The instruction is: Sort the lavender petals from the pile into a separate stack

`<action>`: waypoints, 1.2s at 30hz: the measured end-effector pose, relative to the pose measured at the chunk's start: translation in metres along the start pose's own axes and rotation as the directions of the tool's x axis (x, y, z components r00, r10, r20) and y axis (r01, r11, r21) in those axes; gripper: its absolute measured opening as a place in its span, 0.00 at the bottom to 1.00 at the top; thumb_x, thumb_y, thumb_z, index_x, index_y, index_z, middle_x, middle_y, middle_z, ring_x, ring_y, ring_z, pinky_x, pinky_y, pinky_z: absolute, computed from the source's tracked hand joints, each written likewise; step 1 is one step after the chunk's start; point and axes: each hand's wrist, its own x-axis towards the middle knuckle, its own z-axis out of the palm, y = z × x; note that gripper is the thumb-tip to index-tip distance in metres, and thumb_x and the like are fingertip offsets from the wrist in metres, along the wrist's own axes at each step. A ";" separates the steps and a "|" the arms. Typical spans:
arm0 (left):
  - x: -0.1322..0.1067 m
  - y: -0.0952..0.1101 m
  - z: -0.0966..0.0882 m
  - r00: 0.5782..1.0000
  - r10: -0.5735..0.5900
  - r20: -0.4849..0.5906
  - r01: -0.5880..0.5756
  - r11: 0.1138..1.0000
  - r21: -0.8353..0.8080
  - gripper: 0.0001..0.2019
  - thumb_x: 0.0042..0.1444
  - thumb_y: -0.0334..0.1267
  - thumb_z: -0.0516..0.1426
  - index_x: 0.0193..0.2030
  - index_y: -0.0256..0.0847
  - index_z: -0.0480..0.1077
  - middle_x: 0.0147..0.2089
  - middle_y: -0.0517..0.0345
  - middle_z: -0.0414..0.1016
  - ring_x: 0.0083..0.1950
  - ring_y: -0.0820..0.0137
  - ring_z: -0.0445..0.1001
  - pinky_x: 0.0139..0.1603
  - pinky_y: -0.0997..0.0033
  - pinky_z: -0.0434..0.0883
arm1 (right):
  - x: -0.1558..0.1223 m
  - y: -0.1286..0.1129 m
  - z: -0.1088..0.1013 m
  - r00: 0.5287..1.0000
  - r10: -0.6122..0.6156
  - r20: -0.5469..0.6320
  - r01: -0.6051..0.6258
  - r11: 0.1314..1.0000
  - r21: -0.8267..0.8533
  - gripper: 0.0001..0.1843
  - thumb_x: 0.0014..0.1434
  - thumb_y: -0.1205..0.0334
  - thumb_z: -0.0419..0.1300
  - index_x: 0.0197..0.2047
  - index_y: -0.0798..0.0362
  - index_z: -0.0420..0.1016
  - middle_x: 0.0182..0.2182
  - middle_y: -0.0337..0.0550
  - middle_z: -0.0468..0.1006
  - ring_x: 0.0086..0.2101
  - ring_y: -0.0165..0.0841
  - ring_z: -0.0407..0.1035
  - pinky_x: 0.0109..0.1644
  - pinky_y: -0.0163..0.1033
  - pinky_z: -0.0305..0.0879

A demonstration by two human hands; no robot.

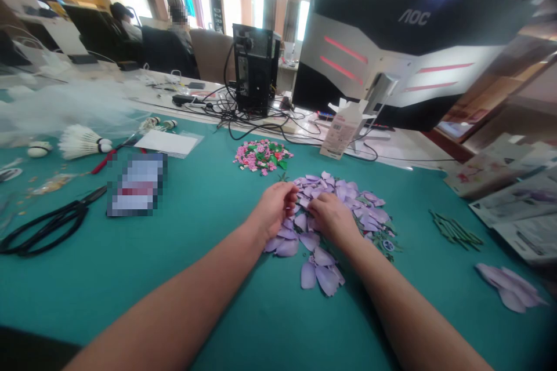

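A spread pile of light purple petal-shaped pieces lies on the green mat, with green bits mixed in at its right side. My left hand is at the pile's left edge, its fingers curled together. Whatever they may hold is too small to tell. Just to the right, my right hand reaches into the middle of the pile with bent fingers and thumb closed, the fingertips among the petals. What it grips is hidden. Beyond my hands sits a small heap of pink and green flower pieces.
Left lie black-handled scissors, a blurred phone and a shuttlecock. Green sticks and separate purple petals lie right, near boxes. A large monitor, cables and an opened carton stand behind. People sit far off.
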 end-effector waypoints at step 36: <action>-0.019 -0.011 0.015 0.947 -0.318 0.051 0.322 0.939 -0.124 0.05 0.63 0.34 0.53 0.40 0.39 0.69 0.28 0.58 0.71 0.33 0.63 0.80 0.28 0.66 0.76 | 0.100 0.070 -0.005 0.848 0.512 0.140 -0.482 0.853 -0.201 0.16 0.59 0.57 0.58 0.45 0.56 0.81 0.44 0.59 0.80 0.50 0.46 0.70 0.49 0.45 0.65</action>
